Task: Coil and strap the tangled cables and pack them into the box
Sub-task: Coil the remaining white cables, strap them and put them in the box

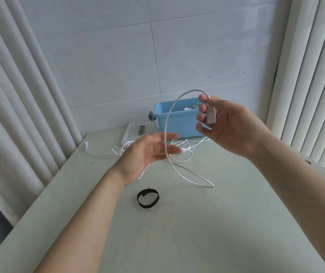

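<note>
On the near part of the table (197, 233) a black strap (147, 191) lies curled in a ring. Beyond it the left hand (148, 152) is spread flat beside the white cable (165, 131), while the right hand (230, 127) pinches it just behind the plug (211, 116). The cable looks light and floppy, best gathered in loops from that end, with its tangled slack lying before the far blue box (179, 123).

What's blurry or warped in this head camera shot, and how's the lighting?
Head view: the left hand is smeared by motion blur at its fingers, while the right hand, pinching the white cable, and the black strap look sharp. Head view: wide-angle distortion bows the curtains and blinds. Head view: light is soft and even, with only faint shadows on the table.
</note>
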Tool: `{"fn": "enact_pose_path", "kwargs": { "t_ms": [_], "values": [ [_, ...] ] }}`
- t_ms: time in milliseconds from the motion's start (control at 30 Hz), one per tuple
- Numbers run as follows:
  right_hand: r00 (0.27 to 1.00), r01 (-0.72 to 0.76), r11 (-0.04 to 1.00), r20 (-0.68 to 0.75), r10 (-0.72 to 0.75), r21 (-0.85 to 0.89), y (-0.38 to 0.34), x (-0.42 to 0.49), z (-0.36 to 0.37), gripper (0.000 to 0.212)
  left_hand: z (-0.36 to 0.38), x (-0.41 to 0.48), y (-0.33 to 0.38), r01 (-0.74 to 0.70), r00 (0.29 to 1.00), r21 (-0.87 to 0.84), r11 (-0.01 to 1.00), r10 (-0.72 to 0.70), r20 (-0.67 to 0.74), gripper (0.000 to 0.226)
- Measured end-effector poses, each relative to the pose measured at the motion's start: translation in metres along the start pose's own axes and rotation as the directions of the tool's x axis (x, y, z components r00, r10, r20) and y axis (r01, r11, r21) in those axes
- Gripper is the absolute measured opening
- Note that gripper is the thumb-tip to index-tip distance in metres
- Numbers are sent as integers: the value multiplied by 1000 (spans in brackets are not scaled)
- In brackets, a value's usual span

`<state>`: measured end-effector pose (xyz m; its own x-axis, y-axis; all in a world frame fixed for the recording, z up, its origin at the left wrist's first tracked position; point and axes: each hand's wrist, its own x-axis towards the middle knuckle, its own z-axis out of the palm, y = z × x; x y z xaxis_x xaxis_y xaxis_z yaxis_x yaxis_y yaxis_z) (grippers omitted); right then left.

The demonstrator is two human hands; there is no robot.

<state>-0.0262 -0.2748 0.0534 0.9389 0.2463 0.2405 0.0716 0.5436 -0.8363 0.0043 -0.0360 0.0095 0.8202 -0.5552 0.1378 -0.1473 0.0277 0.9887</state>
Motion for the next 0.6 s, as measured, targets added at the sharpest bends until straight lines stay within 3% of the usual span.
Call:
{"fn": "enact_pose_path", "kwargs": {
  "t_ms": [67,133,233,367,433,500,600],
  "values": [
    [998,56,996,-31,-54,68,-5,1,-5,11,0,-5,1,51,988,4,999,-51,146,38],
    [987,144,965,-107,-123,218,-13,2,-11,9,-4,-8,-1,51,991,91,995,-61,115,28],
    [949,257,852,-287,-132,456,-27,0,-23,13,-22,-4,-6,70,987,158,985,-45,-156,20],
    [939,233,858,-335,-76,458,-24,-1,-35,29,-41,3,-19,104,855,237,966,35,-517,24],
    [972,109,927,-232,-25,358,-16,0,-34,34,-37,4,-23,100,814,272,957,78,-575,21],
    [989,-8,995,-148,22,98,-5,2,-30,39,-33,4,-23,74,790,282,957,116,-603,19],
    [985,-69,958,-169,22,-278,11,4,-21,41,-33,5,-20,-4,736,215,977,148,-660,17]
  ]
}}
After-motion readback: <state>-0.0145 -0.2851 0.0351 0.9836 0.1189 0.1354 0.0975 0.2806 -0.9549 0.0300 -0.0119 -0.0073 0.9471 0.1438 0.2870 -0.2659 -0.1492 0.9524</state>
